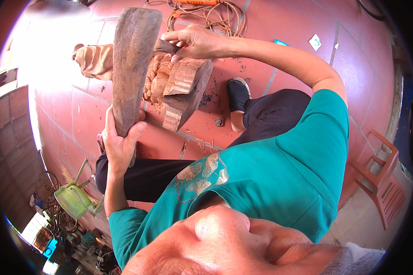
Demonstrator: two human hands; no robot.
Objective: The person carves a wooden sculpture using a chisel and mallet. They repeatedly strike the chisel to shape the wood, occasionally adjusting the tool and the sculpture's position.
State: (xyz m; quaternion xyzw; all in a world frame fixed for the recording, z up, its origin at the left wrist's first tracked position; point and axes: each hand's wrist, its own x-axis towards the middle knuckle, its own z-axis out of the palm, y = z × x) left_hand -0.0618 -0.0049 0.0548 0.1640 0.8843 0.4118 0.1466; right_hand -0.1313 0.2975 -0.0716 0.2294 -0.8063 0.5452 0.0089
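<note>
My left hand is closed round the narrow lower part of a long wooden club, which stands up broad-ended before me. In my right hand is a short dark rod-shaped tool, its far end hidden behind the club. Below that hand a reddish-brown wood carving lies on its side, with dense relief in the middle. Its right end is a squared, split block; smooth draped folds show at the left. The club covers part of it between them.
Wood chips and dark crumbs lie on the red tiled floor. A coiled cable with an orange piece lies beyond the carving. My dark shoe is right of it. A green chair stands left, a reddish plastic chair right.
</note>
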